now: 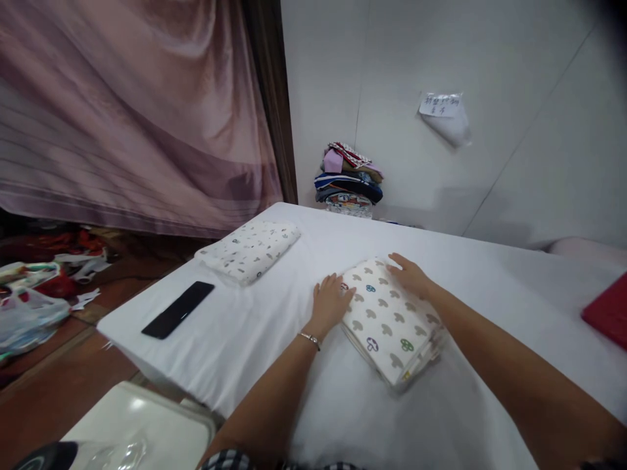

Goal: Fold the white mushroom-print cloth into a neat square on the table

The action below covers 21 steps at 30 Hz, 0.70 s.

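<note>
A folded white cloth with mushroom prints (389, 323) lies on the white table (274, 339) in front of me. My left hand (330, 301) rests flat against its left edge, fingers stretched out, a thin bracelet on the wrist. My right hand (409, 274) lies flat on the cloth's far corner, fingers apart. Neither hand holds anything. A second folded white cloth with small prints (249, 249) sits farther left on the table.
A black phone (178, 309) lies near the table's left edge. A stack of folded colourful clothes (349, 181) stands against the back wall. A red object (610, 312) is at the right edge. Pink curtain and plastic bags (29, 307) are at the left; a white stool (142, 424) stands below.
</note>
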Available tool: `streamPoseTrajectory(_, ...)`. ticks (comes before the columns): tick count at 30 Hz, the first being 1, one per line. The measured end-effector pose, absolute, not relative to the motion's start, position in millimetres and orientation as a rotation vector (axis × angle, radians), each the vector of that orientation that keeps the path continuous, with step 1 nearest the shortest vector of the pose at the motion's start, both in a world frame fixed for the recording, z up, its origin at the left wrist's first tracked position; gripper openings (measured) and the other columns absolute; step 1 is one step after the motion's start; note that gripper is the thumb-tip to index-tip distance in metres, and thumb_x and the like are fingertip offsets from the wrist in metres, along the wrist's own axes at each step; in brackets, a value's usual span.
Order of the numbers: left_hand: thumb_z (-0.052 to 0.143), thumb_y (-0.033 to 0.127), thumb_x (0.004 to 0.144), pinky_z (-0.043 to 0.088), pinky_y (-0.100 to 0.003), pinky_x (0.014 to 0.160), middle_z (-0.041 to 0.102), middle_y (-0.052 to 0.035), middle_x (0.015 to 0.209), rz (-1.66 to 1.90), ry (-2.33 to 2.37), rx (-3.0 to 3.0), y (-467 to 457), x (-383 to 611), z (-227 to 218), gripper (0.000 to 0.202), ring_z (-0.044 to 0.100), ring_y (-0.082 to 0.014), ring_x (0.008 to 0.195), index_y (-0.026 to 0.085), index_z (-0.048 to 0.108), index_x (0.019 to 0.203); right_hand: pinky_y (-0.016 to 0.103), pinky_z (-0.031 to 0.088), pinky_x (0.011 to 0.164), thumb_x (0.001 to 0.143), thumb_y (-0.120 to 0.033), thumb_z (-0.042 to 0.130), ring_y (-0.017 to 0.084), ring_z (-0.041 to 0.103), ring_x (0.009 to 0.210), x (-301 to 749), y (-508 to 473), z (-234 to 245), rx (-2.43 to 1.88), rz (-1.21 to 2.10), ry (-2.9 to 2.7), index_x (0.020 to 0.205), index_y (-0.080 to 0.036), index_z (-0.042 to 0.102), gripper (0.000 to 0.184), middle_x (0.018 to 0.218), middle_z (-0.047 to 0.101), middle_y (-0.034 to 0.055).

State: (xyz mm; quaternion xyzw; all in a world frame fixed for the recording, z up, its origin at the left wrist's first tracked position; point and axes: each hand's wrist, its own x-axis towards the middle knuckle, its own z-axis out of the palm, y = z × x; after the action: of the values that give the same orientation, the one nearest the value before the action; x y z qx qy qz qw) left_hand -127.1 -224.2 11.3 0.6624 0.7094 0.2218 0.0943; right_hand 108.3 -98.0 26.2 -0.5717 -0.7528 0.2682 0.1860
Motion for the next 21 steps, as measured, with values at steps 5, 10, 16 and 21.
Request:
streamPoseTrajectory(5,0.043,0.054,0.086,0.036,-0.034,0.099,0.052,-0.0118,0.134,0.627,2.114,1.657,-210.7,-158.6,22.7,0.055,0.048,-0.0263,0.122,0.016,0.052,0.126,0.040,0.040,0.096,0.078,-0.048,0.060,0.031,0.055,0.111,178.3,-120.4,31.6,-1.783,0.875,-2.073,0.113,-0.017,0.066,0.047,0.121,0.062,0.0130)
streamPoseTrajectory(10,0.052,0.062,0.077,0.046,-0.026,0.073,0.062,-0.0114,0.120,0.524,1.930,1.514,-201.2,-164.9,32.5,0.060,0.064,-0.0231,0.092,0.016,0.058,0.115,0.032,0.051,0.072,0.072,-0.060,0.061,0.027,0.063,0.093,215.9,-151.5,28.6,-1.839,1.262,-1.953,0.099,-0.019,0.069,0.049,0.110,0.066,0.0117)
streamPoseTrajectory(16,0.066,0.057,0.066,0.046,-0.024,0.063,0.068,-0.0118,0.101,0.499,1.844,1.436,-195.2,-159.4,45.2,0.050,0.064,-0.0252,0.090,0.014,0.063,0.092,0.029,0.053,0.068,0.066,-0.057,0.069,0.024,0.065,0.088,215.5,-166.6,25.5,-1.766,1.476,-1.678,0.093,-0.015,0.066,0.050,0.104,0.068,0.0146)
streamPoseTrajectory(21,0.071,0.053,0.063,0.047,-0.023,0.060,0.066,-0.0125,0.106,0.662,1.809,1.254,-208.2,-150.8,44.9,0.048,0.062,-0.0248,0.093,0.014,0.059,0.088,0.025,0.053,0.065,0.063,-0.039,0.076,0.021,0.066,0.084,211.8,-142.2,35.0,-1.637,1.425,-1.407,0.090,-0.015,0.065,0.038,0.102,0.069,0.0141)
